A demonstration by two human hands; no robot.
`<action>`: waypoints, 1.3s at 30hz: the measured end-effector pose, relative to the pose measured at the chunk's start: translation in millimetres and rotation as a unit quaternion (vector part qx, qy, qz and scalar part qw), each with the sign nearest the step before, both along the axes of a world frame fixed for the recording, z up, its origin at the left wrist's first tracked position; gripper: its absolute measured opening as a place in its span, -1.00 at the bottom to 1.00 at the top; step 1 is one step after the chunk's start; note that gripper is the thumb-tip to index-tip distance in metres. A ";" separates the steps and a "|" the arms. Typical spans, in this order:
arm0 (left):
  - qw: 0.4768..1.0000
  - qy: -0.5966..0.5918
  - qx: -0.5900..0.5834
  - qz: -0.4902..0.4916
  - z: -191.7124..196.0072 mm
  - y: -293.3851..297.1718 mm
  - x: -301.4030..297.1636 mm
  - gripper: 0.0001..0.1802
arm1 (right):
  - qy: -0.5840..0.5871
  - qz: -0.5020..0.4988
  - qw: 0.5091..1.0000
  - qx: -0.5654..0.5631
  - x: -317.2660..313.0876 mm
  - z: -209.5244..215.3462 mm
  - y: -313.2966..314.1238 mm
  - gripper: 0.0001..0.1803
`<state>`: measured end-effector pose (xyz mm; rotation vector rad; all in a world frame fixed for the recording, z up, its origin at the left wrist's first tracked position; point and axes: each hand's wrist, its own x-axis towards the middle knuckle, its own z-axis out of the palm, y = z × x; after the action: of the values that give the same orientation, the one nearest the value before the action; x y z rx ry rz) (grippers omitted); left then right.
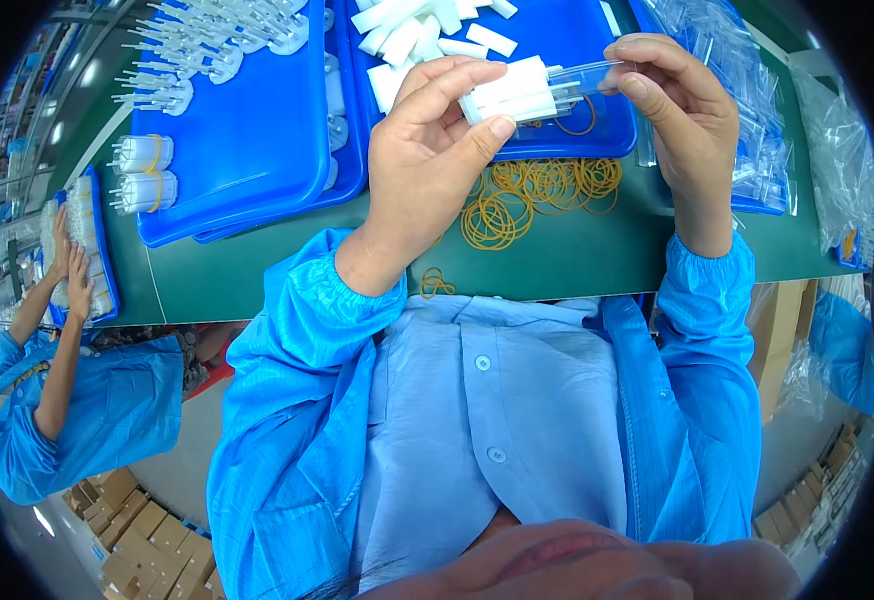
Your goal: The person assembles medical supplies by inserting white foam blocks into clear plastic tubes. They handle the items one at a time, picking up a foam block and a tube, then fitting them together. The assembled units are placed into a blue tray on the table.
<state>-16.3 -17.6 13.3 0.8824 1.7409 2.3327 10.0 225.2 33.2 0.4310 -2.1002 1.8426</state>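
Observation:
Above the near edge of a blue tray (612, 140), my left hand (412, 165) grips a bundle of white blocks (513, 92) between thumb and fingers. Thin transparent rods stick out of the bundle's right end. My right hand (692, 115) is closed in a pinch on the far end of a transparent plastic strip (589, 74), which reaches back to the bundle. Whether the strip is inside the bundle or only against it, I cannot tell. Loose white blocks (412, 35) lie in the tray behind my left hand. Yellow rubber bands (497, 215) are heaped on the green table below the bundle.
At left, a blue tray (247, 150) holds white parts with thin prongs (217, 60) and two banded white bundles (147, 190). Transparent plastic pieces (757, 150) fill a tray at right. A co-worker's hands (72, 265) rest at another tray, far left. Cardboard boxes (157, 540) stand behind.

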 end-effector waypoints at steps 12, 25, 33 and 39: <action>0.995 0.032 -0.064 0.064 -2.4 0.2 6.6 -0.57 | -0.034 0.010 0.997 -0.064 3.8 -4.2 -4.2 -0.73; 0.998 -0.024 -0.023 0.052 -4.1 0.2 3.5 -0.65 | 0.048 -0.017 0.997 0.051 2.0 1.3 -6.6 -0.78; 0.997 -0.001 -0.028 0.070 -1.8 0.4 4.5 -0.65 | 0.038 -0.007 0.999 0.030 4.7 4.4 -14.3 -0.78; 0.997 -0.010 -0.020 0.069 -3.3 4.3 3.5 -0.66 | 0.040 0.013 0.999 0.019 2.3 -0.3 -7.1 -0.77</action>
<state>-12.8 -13.3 10.0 0.7523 1.8900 2.3706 12.2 218.1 33.0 0.5349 -2.0888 1.7715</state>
